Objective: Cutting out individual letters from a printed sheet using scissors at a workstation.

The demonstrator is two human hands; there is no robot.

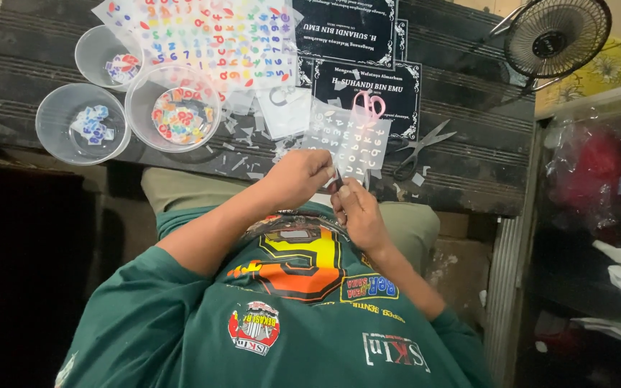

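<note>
**Two hands pinch at a small piece by the edge of a sticker sheet**

The view looks down over a green shirt [282, 316] to a dark table [468, 154]. The hands meet at the table's near edge, fingertips close together. The left hand [300, 178] is curled, fingers bent in toward the thumb, and the right hand [359, 215] sits just beside it, its fingers drawn narrow. Between the two sets of fingertips is a small dark piece [337, 185]; it is too small to tell what it is or which hand grips it.

Just above the hands, touching the left hand's fingertips, lies a clear sticker sheet [346, 140] with pale letters. Pink-handled scissors [370, 105] rest at its top edge, and grey scissors [420, 147] lie just to its right. Farther up the table is a larger sheet of coloured letters [217, 36], with black plaques [375, 79] beside it. Three clear plastic bowls [174, 108] holding cut coloured bits stand well to the left of the hands. Paper scraps [242, 162] litter the table between bowls and hands. A small fan [556, 36] stands at the far right corner.
</note>
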